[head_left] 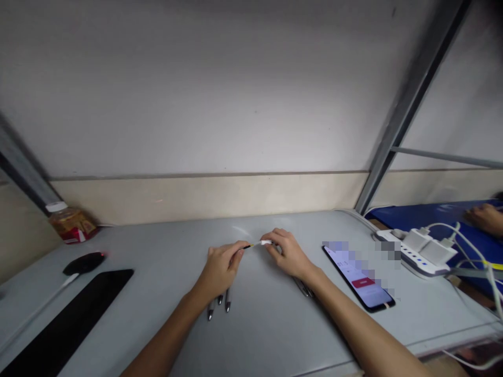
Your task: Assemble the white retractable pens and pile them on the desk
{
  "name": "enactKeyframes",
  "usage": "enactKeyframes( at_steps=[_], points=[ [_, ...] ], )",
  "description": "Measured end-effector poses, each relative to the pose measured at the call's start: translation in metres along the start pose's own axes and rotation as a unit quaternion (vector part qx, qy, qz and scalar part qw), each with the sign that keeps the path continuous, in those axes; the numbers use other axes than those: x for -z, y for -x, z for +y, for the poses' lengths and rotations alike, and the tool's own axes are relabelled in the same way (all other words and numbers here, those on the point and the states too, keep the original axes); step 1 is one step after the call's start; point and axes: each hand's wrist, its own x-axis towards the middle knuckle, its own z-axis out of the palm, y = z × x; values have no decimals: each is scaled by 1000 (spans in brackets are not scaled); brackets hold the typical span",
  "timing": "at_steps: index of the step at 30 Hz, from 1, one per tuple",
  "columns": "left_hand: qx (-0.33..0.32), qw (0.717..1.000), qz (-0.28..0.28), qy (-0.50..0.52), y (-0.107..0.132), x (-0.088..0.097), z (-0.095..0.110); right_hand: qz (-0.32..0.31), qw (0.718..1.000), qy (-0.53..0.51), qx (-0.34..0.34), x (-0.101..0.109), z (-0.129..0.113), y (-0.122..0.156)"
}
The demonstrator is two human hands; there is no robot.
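Observation:
My left hand (220,268) pinches the dark end of a thin pen part (248,246) over the grey table (165,246). Facing it, my right hand (286,252) pinches a small white piece (265,242) at the other end; the two pieces meet or nearly meet between my fingertips. Three pens (219,305) lie on the table beneath my left wrist. More pens (303,287) lie partly hidden under my right wrist.
A lit phone (359,276) lies right of my right hand. A white power strip (416,252) with chargers and cables sits at the right edge. A black keyboard (66,320), a black mouse (84,262) and a jar (71,223) are at left. Another person's hand (485,218) rests far right.

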Motion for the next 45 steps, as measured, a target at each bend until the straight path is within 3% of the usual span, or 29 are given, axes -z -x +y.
enactKeyframes(
  at_steps=[9,17,23,29,34,41,45],
  points=[
    [-25,996,-17,-82,8,-8,5,-47,994,85,44,-15,-15,7],
    [-49,994,-27,-94,10,-10,3,-23,997,67,37,-20,-24,10],
    [-75,992,6,-104,9,-7,9,-46,997,52,19,-19,-26,10],
    [-64,994,24,-89,8,-5,11,-55,998,41,8,-16,-30,9],
    [-45,994,-10,-95,7,-6,5,-60,997,46,2,-16,-28,10],
    [-52,996,28,-67,7,0,10,-51,997,55,21,-14,-26,10],
    [-45,996,12,-79,7,-2,7,-61,995,77,36,-14,-25,10]
  ],
)
